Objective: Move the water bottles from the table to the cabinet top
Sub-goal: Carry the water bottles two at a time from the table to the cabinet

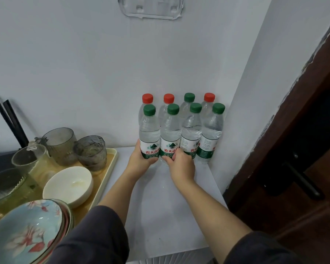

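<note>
Several clear water bottles with green and white labels stand in two rows on the white cabinet top [168, 206], packed into the corner of the walls. The back row has red and green caps, the front row green caps. My left hand [141, 161] grips the lower part of the front left bottle [149, 134]. My right hand [181, 166] grips the base of the second front bottle [170, 136]. Both bottles stand upright, touching their neighbours; whether their bases touch the cabinet top is hidden by my hands.
A beige tray [111, 168] on the left carries grey glasses [91, 152], a glass jug, a white bowl [69, 184] and a stack of flowered bowls [25, 233]. A dark wooden door with a black handle [303, 180] stands at the right. A clear plastic holder hangs on the wall above.
</note>
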`<state>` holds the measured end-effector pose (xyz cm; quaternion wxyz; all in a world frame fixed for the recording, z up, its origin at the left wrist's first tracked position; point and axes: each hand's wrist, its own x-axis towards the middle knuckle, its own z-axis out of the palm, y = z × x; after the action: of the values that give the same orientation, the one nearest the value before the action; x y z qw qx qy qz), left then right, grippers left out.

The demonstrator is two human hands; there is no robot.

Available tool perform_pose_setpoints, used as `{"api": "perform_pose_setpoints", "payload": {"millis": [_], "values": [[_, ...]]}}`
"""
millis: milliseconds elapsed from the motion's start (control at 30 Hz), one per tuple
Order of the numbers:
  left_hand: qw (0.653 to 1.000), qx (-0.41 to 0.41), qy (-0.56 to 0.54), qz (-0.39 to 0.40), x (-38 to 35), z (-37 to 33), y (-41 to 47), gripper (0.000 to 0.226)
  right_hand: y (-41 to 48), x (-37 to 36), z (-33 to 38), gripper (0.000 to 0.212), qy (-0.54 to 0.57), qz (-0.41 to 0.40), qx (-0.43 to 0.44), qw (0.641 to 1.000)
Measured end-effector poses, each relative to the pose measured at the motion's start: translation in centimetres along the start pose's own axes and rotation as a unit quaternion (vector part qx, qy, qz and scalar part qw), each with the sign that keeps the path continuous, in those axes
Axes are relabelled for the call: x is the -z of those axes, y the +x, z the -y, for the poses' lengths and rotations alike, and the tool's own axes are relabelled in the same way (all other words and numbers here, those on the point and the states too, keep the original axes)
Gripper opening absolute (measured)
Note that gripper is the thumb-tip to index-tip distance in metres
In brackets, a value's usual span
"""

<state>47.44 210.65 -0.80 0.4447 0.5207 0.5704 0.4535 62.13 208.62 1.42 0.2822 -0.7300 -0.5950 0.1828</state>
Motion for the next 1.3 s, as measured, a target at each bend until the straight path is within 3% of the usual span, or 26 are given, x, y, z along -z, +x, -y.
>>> {"api": "perform_pose_setpoints", "payload": {"millis": [300, 400, 467, 533, 667, 833, 1033, 1300], "values": [[0.999, 0.011, 0.029, -0.007, -0.1, -1.9, 1.3, 0.071, 1.1, 0.9, 0.4, 0.031, 0.011, -0.013, 0.013, 1.0], [0.988, 0.043, 0.139, -0.061, -0.2, -2.1, -1.0, 0.096, -0.1, 1.7, -1.2, 0.03, -0.022, 0.018, 0.045, 0.999], [0.952, 0.044, 0.29, -0.088, -0.7, -1.6, -3.9, 0.104, -1.4, 2.5, -2.6, 0.042, -0.096, 0.045, 0.081, 0.991], [0.901, 0.034, 0.423, -0.089, -1.5, -1.1, -7.2, 0.098, -2.9, 3.5, -3.9, 0.057, -0.181, 0.064, 0.112, 0.975], [0.838, 0.045, 0.542, -0.034, -3.3, -0.6, -13.0, 0.085, -6.5, 6.0, -6.3, 0.072, -0.225, 0.129, 0.144, 0.955], [0.814, 0.016, 0.576, -0.073, -5.1, -0.1, -19.5, 0.085, -10.5, 8.1, -8.4, 0.073, -0.229, 0.181, 0.202, 0.935], [0.823, 0.057, 0.553, -0.117, -7.1, 1.0, -27.2, 0.083, -13.8, 9.2, -10.5, 0.077, -0.211, 0.201, 0.283, 0.914], [0.823, 0.13, 0.531, -0.155, -10.3, 4.2, -35.3, 0.077, -18.7, 7.4, -15.2, 0.073, -0.155, 0.25, 0.464, 0.836]]}}
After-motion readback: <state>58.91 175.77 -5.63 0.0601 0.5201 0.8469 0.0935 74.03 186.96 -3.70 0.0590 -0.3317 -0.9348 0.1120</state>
